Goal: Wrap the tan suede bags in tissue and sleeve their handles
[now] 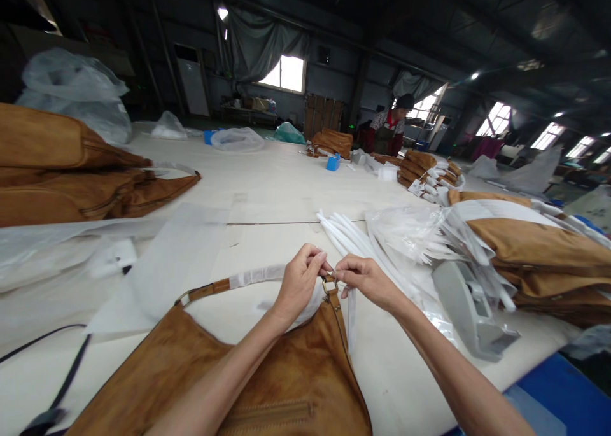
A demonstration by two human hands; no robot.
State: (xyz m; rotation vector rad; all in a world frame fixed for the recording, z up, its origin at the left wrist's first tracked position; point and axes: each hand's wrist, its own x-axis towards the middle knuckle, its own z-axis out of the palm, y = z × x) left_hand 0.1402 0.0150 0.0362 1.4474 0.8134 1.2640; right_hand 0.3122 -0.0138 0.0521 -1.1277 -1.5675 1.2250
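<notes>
A brown leather handbag [191, 359] lies in front of me, its zipped pocket towards my body. White wrapping [258, 275] covers much of its strap, which arches over the bag's opening. My left hand [303, 277] is closed in a pinch on the strap's right end, just above a metal ring [329, 286]. Close beside it, my right hand [365, 280] has fingers pinched together at the same strap end; the exact spot they grip is partly hidden. Below the right fingers hangs a narrow white strip [352, 321].
White foam tubes [341, 229] and a clear plastic bag [405, 232] lie right of my hands, near a grey tape dispenser [465, 309]. Brown bags are stacked left [62, 168] and right [548, 251]. A person [389, 130] stands beyond the table [267, 194].
</notes>
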